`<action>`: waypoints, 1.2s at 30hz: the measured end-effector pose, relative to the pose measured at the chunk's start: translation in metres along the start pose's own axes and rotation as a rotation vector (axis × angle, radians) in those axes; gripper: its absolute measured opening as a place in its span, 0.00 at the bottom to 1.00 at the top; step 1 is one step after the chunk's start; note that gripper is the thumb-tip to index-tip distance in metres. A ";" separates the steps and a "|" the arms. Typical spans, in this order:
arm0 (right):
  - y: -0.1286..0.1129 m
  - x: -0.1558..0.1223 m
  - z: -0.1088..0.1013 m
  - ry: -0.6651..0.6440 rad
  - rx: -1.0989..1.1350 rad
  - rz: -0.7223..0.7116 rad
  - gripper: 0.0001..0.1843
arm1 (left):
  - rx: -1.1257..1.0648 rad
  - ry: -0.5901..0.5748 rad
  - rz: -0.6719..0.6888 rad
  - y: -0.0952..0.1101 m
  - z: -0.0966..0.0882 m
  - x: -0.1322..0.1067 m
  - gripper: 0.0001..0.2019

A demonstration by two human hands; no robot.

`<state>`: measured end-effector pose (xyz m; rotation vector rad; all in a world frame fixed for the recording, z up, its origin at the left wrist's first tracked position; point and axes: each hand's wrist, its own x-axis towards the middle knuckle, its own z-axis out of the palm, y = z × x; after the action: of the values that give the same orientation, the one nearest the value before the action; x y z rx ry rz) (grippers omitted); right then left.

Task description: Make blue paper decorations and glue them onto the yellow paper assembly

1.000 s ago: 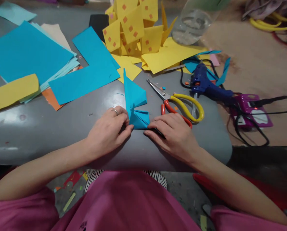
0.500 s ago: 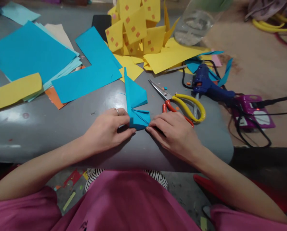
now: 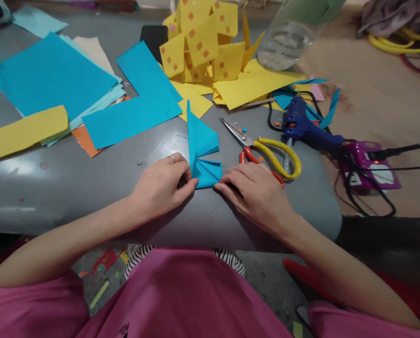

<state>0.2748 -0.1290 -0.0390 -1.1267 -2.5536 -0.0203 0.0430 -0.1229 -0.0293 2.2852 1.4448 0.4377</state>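
The left hand (image 3: 166, 183) has thumb and forefinger pinching the lower left corner of the folded blue paper (image 3: 203, 136); its other fingers curl together beneath a ring (image 3: 173, 159). The right hand (image 3: 254, 190) pinches the opposite lower corner between thumb and fingertips, the remaining fingers pressed close. The paper lies between the hands near the front edge of the grey table (image 3: 90, 197), its long narrow left side pointing away and its pleats fanning out to the right.

Unequal pressure from the two pinches could, I judge, set the bottom crease crooked, and the loose upper flap could spring open since neither hand holds it. The scissors (image 3: 245, 140) sit just beyond the right knuckles, so a backward sweep of that hand might knock them.

Counted outward: one folded piece, one ring, one pair of scissors with a yellow and a red handle, one blue glue gun (image 3: 298, 119), one purple power strip (image 3: 356, 152), one yellow strip (image 3: 27, 134) and one yellow paper structure (image 3: 201, 42) dotted with orange diamonds. The blue rectangles (image 3: 132, 119) left of centre look like two overlapping; the sheets in the paper stack (image 3: 51, 75) cannot be counted.
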 end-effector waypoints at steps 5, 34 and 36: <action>0.000 -0.001 0.003 0.033 0.033 0.029 0.14 | 0.135 0.008 0.012 0.001 0.002 -0.001 0.09; -0.002 -0.012 0.000 0.090 0.001 -0.011 0.21 | 0.079 0.067 0.330 -0.013 0.017 -0.010 0.10; 0.000 -0.012 -0.002 0.042 -0.028 -0.009 0.22 | 0.076 0.098 0.331 -0.014 0.018 -0.011 0.10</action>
<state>0.2825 -0.1379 -0.0413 -1.1130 -2.5291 -0.0820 0.0362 -0.1302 -0.0526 2.6077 1.1431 0.6078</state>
